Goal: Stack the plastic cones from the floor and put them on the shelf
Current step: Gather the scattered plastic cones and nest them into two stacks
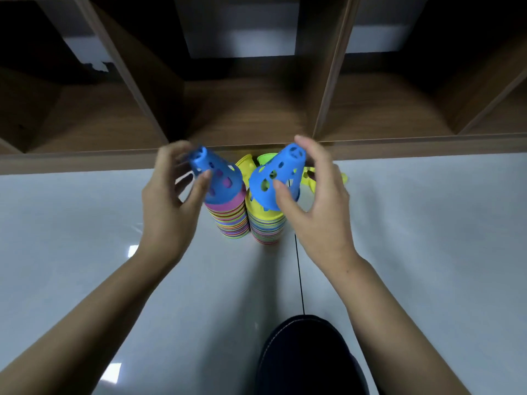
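- The right blue cone [273, 172] is hanging tilted over the right stack [268, 226], so it is risking seating crooked on the yellow top cone, or nudging that tall stack over on the glossy floor [85, 223]
- The left stack [231, 220] is standing just beside it, so one topple would likely be taking both
- The right hand [319, 201] is pinching its cone, thumb in front, fingers behind the tip
- The left hand [168, 201] is cupping the left blue cone [219, 181] atop its stack, thumb touching; blur is hiding whether it is gripping
- Loose cones [248, 162] are lying by the shelf [245, 115] base
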